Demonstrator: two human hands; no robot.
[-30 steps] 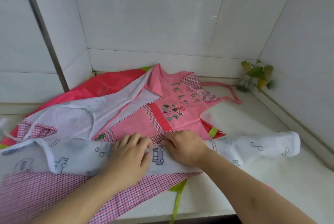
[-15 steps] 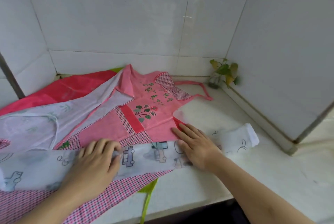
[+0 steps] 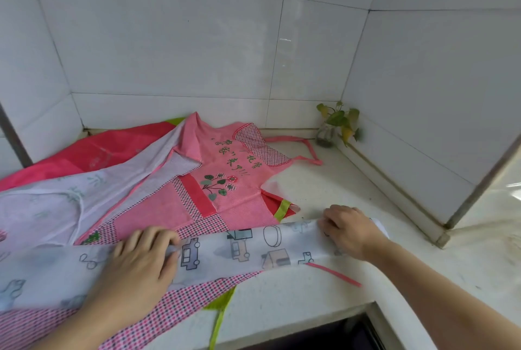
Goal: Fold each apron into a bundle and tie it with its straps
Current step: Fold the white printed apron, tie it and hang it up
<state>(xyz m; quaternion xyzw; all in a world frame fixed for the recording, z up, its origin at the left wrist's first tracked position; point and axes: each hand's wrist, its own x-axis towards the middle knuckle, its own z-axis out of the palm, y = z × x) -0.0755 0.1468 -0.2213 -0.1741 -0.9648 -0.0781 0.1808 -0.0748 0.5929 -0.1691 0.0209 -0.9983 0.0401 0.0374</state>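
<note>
A white apron (image 3: 248, 248) printed with little cars and houses lies folded into a long narrow band across the front of the pale counter (image 3: 338, 189), and everything else sits in relation to it. The left hand (image 3: 138, 265) rests on the band left of its middle, palm down, fingers loosely bent with the tips at the band's far edge; whether they pinch the cloth or only press it cannot be told. The right hand (image 3: 349, 228) lies on the band's right end, fingers curled down over the far edge and pressing the fabric to the counter. Under and behind the band spreads a pink apron (image 3: 225, 180) with checked trim, a flower print and green lettering, its pink strap (image 3: 307, 149) trailing off to the right behind the band. A thin pink strap end (image 3: 335, 275) lies on the counter just in front of the band's right part. Farther behind to the left lies red fabric (image 3: 112, 149). A small plant (image 3: 335, 124) stands in the tiled corner, well behind the band's right end.
</note>
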